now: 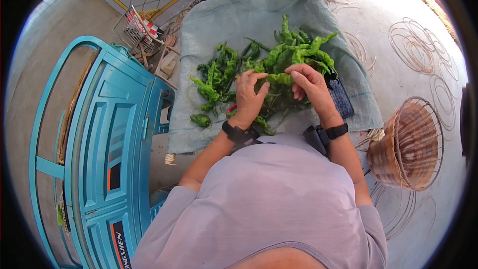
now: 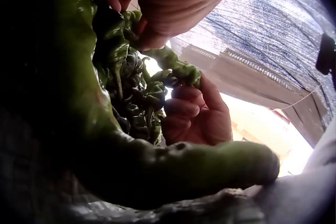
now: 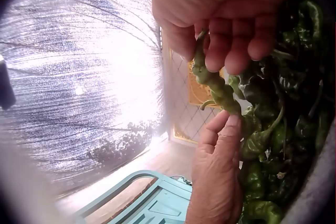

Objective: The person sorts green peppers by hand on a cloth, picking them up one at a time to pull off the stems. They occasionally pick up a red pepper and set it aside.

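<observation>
A wrinkled green chili pepper [image 1: 280, 78] is stretched between both hands above the pile. The left hand [image 1: 250, 97] pinches one end between thumb and fingers; the right hand [image 1: 313, 87] pinches the other. In the right wrist view the pepper [image 3: 218, 88] slants down from the right hand [image 3: 223, 22], its stem end at those fingers, to the left hand [image 3: 218, 169]. Beneath lies a heap of green peppers [image 1: 276, 57], with a second group [image 1: 219, 69] to its left. A large pepper [image 2: 210, 174] fills the near part of the left wrist view.
The peppers lie on a grey-green woven sheet [image 1: 209, 25]. A dark flat object [image 1: 341, 98] rests beside the right wrist. To the right stands a wicker basket [image 1: 406, 144], with coiled strips [image 1: 413, 45] on the floor. A blue metal vehicle body [image 1: 109, 119] stands on the left.
</observation>
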The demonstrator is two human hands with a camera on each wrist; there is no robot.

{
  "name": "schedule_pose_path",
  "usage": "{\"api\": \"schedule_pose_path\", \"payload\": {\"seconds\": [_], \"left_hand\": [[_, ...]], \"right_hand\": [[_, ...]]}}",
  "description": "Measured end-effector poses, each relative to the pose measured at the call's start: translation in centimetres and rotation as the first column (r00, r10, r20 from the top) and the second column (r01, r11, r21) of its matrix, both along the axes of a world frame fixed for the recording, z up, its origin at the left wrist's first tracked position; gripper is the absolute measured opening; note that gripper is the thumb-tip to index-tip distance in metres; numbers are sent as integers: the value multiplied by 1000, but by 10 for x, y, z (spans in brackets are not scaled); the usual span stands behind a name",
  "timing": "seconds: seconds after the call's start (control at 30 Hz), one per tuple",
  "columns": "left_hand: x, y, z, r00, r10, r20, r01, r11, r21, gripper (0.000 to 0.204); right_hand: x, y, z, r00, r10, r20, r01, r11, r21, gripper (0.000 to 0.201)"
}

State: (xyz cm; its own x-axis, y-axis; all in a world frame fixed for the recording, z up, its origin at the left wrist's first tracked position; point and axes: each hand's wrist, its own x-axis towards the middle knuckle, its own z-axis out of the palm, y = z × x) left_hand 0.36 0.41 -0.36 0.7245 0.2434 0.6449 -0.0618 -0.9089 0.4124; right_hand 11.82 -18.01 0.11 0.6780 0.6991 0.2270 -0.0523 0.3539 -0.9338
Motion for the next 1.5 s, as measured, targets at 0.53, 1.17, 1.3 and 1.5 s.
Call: {"api": "schedule_pose_path", "payload": {"seconds": [0.53,1.17,1.3,1.5], "left_hand": [[0,1,-1,1000,11,-19,-10,999,50,26],[1,2,-2,999,-12,-42,16,996,84,27],[1,3,-1,998,0,-59,7,994,108,27],[2,3,-1,998,-5,-60,11,994,113,26]], "right_hand": [[1,0,-1,1000,-5,12,5,999,-36,24],[0,0,-3,990,56,126,-50,997,-56,25],[0,0,-2,989,52,136,-44,997,-56,25],[0,0,-4,989,61,131,-55,997,-51,24]]}}
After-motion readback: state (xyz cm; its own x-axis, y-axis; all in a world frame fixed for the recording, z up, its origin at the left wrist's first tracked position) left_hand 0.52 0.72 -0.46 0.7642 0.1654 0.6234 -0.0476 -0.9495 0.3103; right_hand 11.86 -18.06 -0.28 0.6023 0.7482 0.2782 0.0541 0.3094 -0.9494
